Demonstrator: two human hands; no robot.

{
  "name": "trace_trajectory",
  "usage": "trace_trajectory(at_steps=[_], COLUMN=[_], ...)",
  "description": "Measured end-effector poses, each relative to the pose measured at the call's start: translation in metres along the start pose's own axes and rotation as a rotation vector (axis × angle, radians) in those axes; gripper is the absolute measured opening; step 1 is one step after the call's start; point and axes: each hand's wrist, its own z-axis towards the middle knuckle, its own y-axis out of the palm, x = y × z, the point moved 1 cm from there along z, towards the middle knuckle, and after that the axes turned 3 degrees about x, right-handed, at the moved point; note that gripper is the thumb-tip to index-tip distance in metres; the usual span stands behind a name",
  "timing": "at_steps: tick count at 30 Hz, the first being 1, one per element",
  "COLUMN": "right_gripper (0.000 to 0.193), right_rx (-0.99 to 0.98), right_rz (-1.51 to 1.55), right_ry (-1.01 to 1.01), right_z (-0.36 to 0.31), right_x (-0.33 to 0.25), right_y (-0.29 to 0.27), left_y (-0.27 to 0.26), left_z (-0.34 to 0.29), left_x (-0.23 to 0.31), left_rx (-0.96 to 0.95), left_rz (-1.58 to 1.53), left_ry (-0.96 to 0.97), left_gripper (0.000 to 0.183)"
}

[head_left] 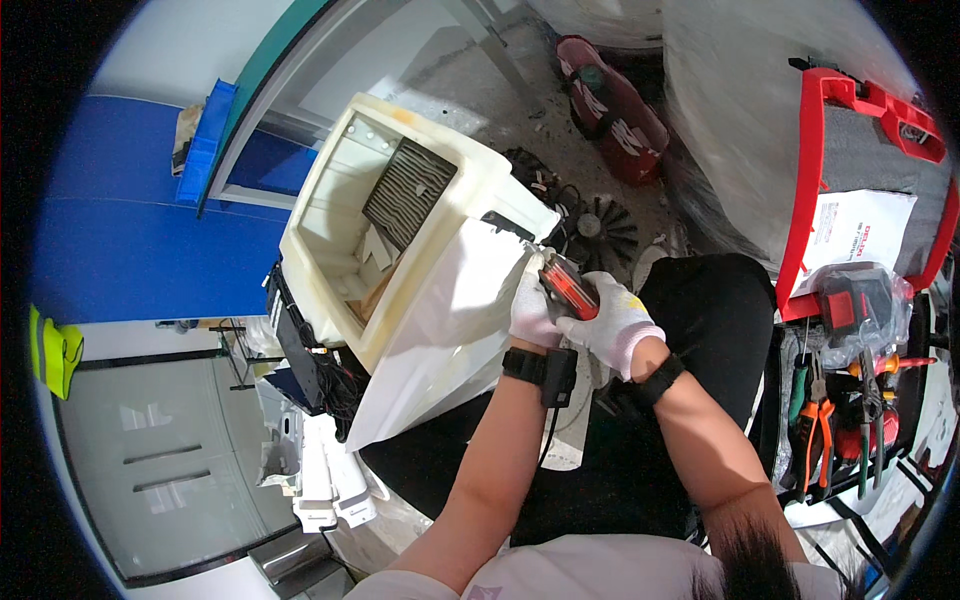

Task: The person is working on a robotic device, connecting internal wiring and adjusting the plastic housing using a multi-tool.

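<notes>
Both my hands wear white work gloves and are raised in front of my lap. Between them is a small red-and-black hand-held tool (569, 287), whose exact kind I cannot make out. My left hand (534, 303) grips its left side. My right hand (612, 322) has its fingers closed round the tool's right side. Just left of the hands, a white panel (455, 310) leans at a slant against an open cream plastic housing (487, 165). A pleated filter (409, 192) and some loose pieces lie in that housing.
At right, an open red-rimmed tool case (812, 150) stands near orange-handled pliers (815, 430) and screwdrivers. A black fan wheel (603, 228) and a dark red bag (618, 120) lie on the floor ahead. Black cables (338, 385) bunch left of the housing.
</notes>
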Motion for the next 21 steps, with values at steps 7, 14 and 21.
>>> trace_trajectory(at_steps=[7,14,21], right_gripper=[0.057,0.049,0.047], right_rx=[0.077,0.049,0.047], right_rz=[-0.122,-0.125,-0.119], right_ry=[-0.059,-0.066,-0.062], right_z=[0.003,0.003,0.004], right_x=[0.001,0.004,0.006], right_y=[0.007,0.009,0.012], left_y=[-0.021,-0.015,0.003], left_z=[0.012,0.007,0.002], left_x=[-0.004,-0.003,-0.002], left_rx=[0.076,0.098,0.127], left_rz=[-0.015,0.038,0.001], left_ry=[0.028,0.019,0.026], left_gripper=[0.035,0.033,0.024])
